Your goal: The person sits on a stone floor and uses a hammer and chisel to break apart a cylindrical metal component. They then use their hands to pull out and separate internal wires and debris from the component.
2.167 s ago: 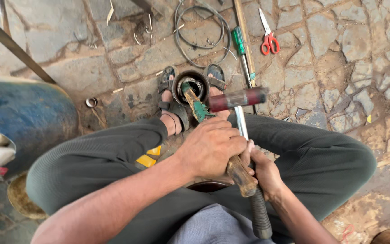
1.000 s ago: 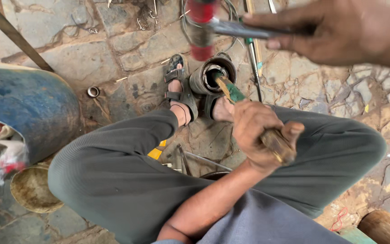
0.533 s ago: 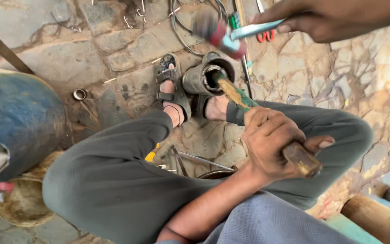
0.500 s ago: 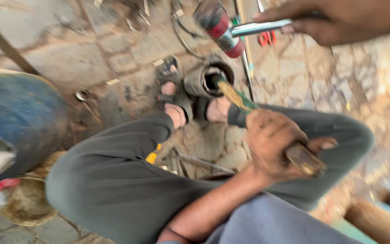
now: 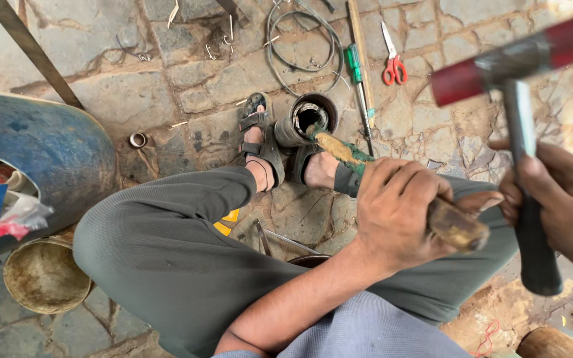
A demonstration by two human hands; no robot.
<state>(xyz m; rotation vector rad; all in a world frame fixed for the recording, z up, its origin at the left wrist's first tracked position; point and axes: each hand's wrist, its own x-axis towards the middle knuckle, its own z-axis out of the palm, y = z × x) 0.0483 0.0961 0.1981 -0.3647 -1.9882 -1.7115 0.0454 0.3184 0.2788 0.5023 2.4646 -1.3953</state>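
Note:
My left hand [image 5: 399,212] grips a chisel-like tool with a worn wooden handle [image 5: 455,225]. Its green-wrapped shaft [image 5: 339,149] points into a dark metal cylinder [image 5: 306,119] lying between my sandalled feet. My right hand [image 5: 558,205] holds a hammer by its black grip [image 5: 535,252]. The red-ended hammer head [image 5: 518,56] is raised at the upper right, above and to the right of the tool's butt end. My legs in grey trousers are folded over the stone floor.
A blue drum [image 5: 41,159] lies at the left with a round pan [image 5: 44,275] below it. Red scissors [image 5: 392,66], a green screwdriver [image 5: 356,66], a wire loop [image 5: 300,40] and a small metal ring [image 5: 138,140] lie on the paving. A metal bar [image 5: 28,46] slants at top left.
The hammer has swung from high over the cylinder down and to the right, closer to the tool's butt end. My left hand keeps the tool set in the cylinder.

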